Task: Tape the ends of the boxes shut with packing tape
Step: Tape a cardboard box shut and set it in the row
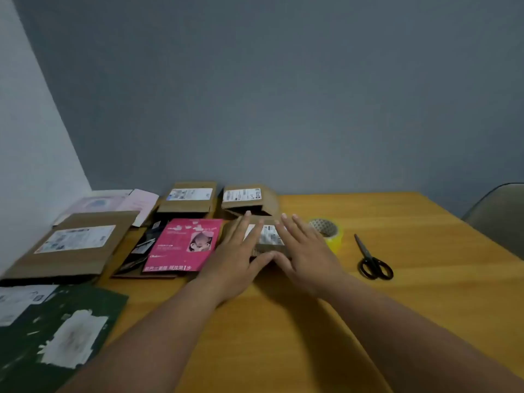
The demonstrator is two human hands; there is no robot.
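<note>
A small brown cardboard box (266, 238) with a white label lies in the middle of the wooden table (425, 293). My left hand (238, 259) rests on its left side with the fingers straight. My right hand (306, 256) lies on its right side, fingers spread and straight; the two thumbs meet at the box's near edge. A roll of yellow packing tape (330, 232) stands just right of the box, partly behind my right hand. Two more labelled boxes (188, 201) (246, 199) sit behind it by the wall.
Black scissors (371, 260) lie right of the tape. A pink printed box (184, 245) lies left of my hands, with a large flat brown parcel (73, 245), a dark green package (56, 336) and pale envelopes (113, 202) further left. A chair (502, 217) stands at the far right.
</note>
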